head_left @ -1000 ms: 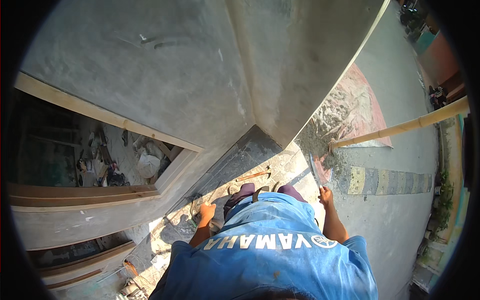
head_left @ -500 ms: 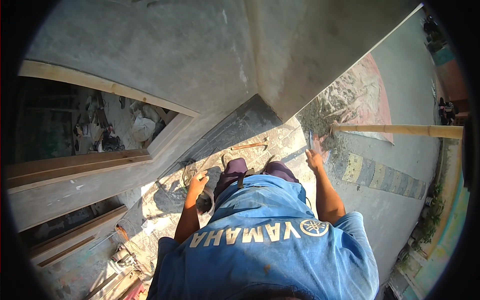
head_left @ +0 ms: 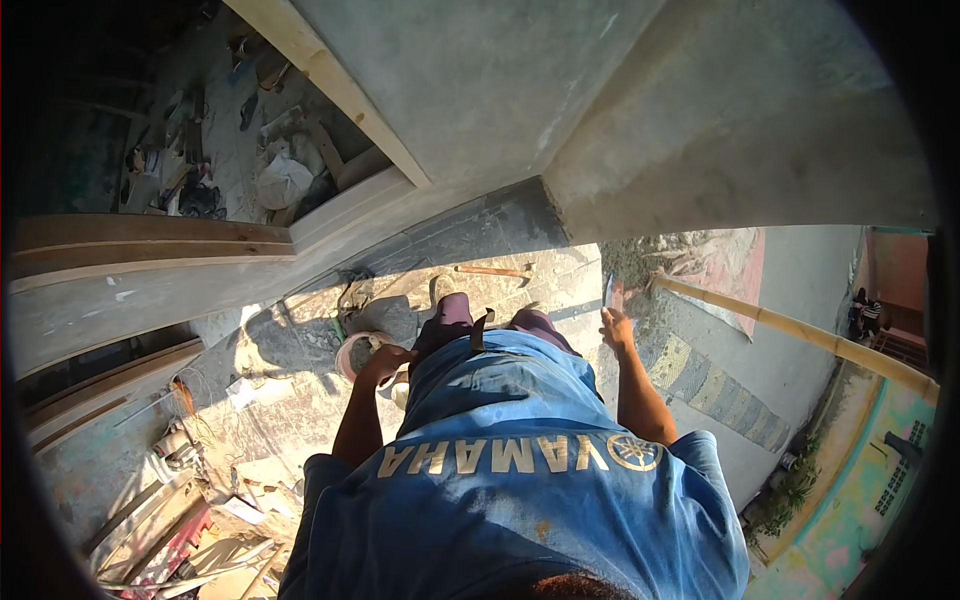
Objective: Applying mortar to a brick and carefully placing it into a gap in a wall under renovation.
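My right hand (head_left: pixel 617 328) is closed round the handle of a trowel (head_left: pixel 609 290), whose narrow-looking metal blade points ahead, away from me. Beyond it lies grey mortar (head_left: pixel 628 262) on the ground. Out in front of my left thigh, my left hand (head_left: pixel 386 362) hangs with loosely bent fingers and nothing visible in it. Just beside that hand stands a pinkish bucket (head_left: pixel 344 362), partly hidden by the hand; its contents are in shadow. On the paving ahead of my feet rests a hammer (head_left: pixel 495 271) with a wooden handle.
A grey plastered wall (head_left: pixel 480 90) with a corner rises ahead. Left are wooden-framed openings (head_left: pixel 150 235). A bamboo pole (head_left: pixel 790 322) slants across the right, over a pale sheet (head_left: pixel 735 262) and a patterned strip (head_left: pixel 715 385). Scrap wood (head_left: pixel 180 545) lies at lower left.
My view has turned and shifted, so the wall corner sits farther right. My left hand has come closer to my thigh, its fingers more bent. The trowel stays in my right hand.
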Tool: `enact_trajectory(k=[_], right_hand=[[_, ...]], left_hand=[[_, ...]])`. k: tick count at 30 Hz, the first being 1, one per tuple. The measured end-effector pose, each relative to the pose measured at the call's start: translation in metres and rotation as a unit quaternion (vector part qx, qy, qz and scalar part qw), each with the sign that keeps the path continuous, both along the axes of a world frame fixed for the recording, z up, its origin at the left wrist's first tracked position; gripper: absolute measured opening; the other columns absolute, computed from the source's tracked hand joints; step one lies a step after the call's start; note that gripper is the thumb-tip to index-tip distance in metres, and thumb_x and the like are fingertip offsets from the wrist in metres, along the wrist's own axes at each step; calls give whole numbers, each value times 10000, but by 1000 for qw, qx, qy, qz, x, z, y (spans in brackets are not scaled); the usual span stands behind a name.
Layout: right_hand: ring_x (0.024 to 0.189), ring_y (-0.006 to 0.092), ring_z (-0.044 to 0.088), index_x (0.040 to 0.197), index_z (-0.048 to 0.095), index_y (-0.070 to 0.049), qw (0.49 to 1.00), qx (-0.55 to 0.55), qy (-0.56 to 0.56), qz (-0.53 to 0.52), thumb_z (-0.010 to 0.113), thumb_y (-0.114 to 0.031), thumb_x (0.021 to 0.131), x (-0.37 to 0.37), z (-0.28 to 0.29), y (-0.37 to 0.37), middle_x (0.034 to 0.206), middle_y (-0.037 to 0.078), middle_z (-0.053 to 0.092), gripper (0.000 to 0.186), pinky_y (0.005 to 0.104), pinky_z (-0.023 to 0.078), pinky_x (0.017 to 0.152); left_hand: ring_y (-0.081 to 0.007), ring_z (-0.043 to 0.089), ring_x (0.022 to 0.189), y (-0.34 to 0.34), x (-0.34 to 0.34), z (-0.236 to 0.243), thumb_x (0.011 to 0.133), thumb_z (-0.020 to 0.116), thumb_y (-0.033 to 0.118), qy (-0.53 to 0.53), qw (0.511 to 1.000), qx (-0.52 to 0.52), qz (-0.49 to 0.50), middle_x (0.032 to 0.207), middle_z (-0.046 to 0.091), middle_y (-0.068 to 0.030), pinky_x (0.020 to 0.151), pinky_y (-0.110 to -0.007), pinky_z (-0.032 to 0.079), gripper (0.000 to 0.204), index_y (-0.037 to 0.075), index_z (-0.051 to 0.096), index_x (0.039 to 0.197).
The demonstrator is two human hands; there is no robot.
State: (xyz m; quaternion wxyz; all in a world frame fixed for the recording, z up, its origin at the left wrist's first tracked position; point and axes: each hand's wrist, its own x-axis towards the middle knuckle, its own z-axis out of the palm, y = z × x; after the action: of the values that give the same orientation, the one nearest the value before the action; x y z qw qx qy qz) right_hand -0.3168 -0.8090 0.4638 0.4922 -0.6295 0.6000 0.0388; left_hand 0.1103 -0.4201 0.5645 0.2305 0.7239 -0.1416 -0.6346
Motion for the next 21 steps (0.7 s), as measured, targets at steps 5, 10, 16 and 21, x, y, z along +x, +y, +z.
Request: enact_trajectory(k=[5,10,16,21], right_hand=[[792,231,672,1231,540,-23,999,-13,29,30,526,-493,904,40,46,-7,1016,124,638,573,311,522,583],[830,218,664,1247,525,-31,999,-19,-17,32,526,-492,904,90,84,-24,1042,122,636,575,304,516,604],[877,227,655,1246,524,-42,999,7,-45,18,540,-493,902,113,91,-45,1086,121,620,567,325,516,665],[860,207,628,1217,536,-12,993,109,-31,-46,584,-489,879,122,67,-62,1027,98,618,587,338,514,710]], left_hand=[[-162,518,570,2,17,2,842,631,437,-105,993,-43,46,595,574,-83,598,-334,409,472,-6,640,680],[-166,508,535,41,19,-47,813,661,411,-110,987,-13,120,575,576,-105,558,-355,401,460,-19,624,654],[-172,538,538,55,10,-86,817,662,372,-147,977,-4,157,581,590,-105,558,-361,424,409,-18,640,699],[-234,530,1158,-23,-37,-11,792,721,335,-62,982,-105,142,1117,629,-160,979,-354,393,445,32,627,1104]])
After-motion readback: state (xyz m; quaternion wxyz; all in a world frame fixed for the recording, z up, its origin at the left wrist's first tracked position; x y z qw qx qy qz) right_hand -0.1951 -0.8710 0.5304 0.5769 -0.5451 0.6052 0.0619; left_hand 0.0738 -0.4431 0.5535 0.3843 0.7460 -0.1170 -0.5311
